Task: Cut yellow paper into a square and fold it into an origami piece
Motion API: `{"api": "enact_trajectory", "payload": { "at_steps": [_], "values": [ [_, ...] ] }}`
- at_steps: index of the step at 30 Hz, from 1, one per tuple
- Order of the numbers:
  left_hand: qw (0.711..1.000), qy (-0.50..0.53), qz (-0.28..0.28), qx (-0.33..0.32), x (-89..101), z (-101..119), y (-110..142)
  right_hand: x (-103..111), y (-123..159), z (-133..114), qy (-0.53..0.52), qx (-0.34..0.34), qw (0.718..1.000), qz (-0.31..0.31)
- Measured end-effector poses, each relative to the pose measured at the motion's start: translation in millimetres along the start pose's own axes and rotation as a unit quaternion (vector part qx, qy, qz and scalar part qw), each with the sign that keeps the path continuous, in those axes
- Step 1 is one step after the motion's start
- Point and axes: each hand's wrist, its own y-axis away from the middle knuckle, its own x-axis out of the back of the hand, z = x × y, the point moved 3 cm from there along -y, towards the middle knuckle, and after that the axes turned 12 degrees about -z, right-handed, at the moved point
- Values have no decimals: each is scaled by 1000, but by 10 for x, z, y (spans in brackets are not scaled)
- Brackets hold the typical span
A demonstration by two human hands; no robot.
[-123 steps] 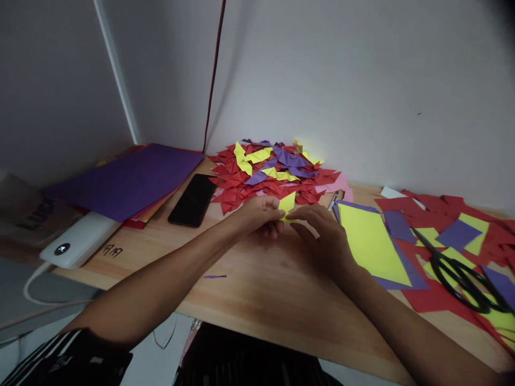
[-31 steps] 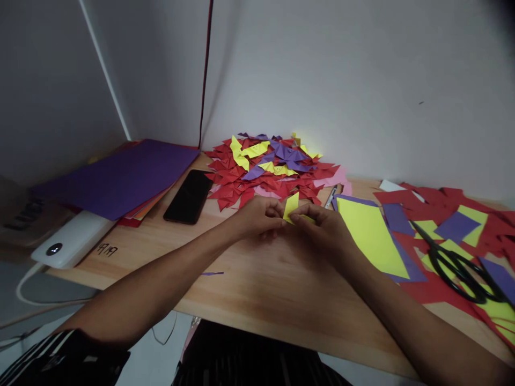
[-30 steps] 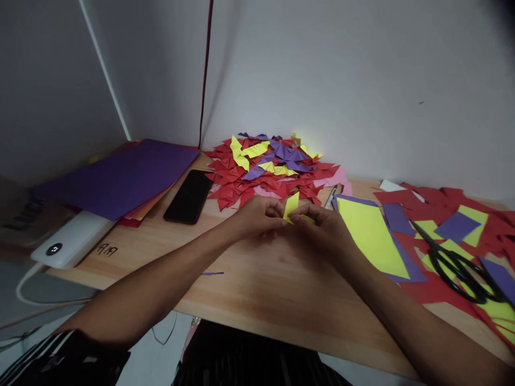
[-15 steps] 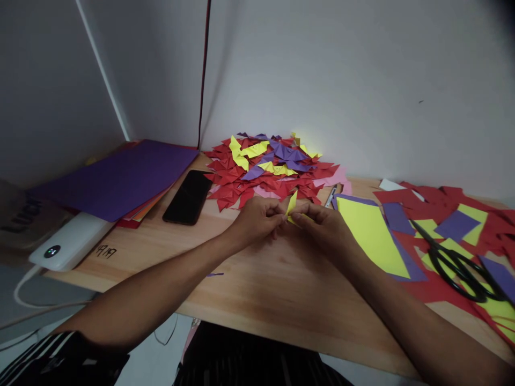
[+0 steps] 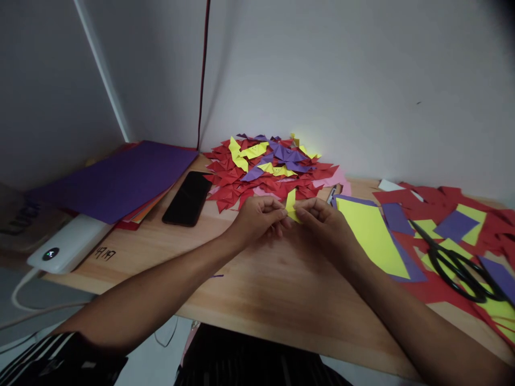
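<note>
A small folded piece of yellow paper is pinched between my two hands, above the middle of the table. My left hand grips its left side between thumb and forefinger. On the other side, my right hand has thumb and fingers closed on the right part of the paper. One yellow flap points up between them; the lower part is partly hidden by my fingers. Just behind my hands lies a heap of folded paper pieces in red, purple and yellow, some with small drawn faces.
Yellow and purple sheets lie right of my hands, near a pen. Farther right, black-handled scissors rest on paper scraps. At left are a black phone, purple sheets and a white power bank with a cable.
The yellow paper has turned slightly between my fingers, and its upright flap now looks broader. My right fingers have shifted a little on it. Everything else stays in place.
</note>
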Motion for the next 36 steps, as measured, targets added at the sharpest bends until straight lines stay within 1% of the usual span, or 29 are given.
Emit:
{"api": "enact_trajectory", "payload": {
  "at_steps": [6, 11, 14, 18, 20, 22, 25, 27, 29, 32, 36],
  "values": [
    [999, 34, -25, 2, 31, -51, -33, 27, -10, -24, 71, 3, 997, -22],
    [999, 33, -32, 6, 39, -63, -53, 28, -3, -18, 74, 6, 997, 1],
    [999, -20, -33, 1, 31, -35, -45, 27, -2, -36, 108, 22, 994, 9],
    [993, -110, -40, -27, 22, 9, -20, 23, 7, -78, 163, 37, 986, 21],
    [989, -132, -49, -32, 25, 7, -18, 16, 20, -100, 179, 47, 982, 31],
    [990, -125, -57, -26, 36, -13, -32, 8, 33, -116, 177, 57, 982, 35],
    [995, -75, -63, 4, 51, -56, -66, -6, 45, -123, 156, 69, 985, 22],
    [996, -61, -63, 20, 53, -69, -80, -6, 48, -120, 160, 74, 984, 19],
    [995, -79, -66, 19, 49, -61, -79, 3, 48, -114, 178, 76, 981, 26],
    [991, -114, -71, 0, 43, -43, -64, 11, 48, -109, 201, 81, 976, 33],
    [993, -94, -73, -8, 48, -64, -62, 3, 60, -124, 220, 86, 971, 25]
  ]
}}
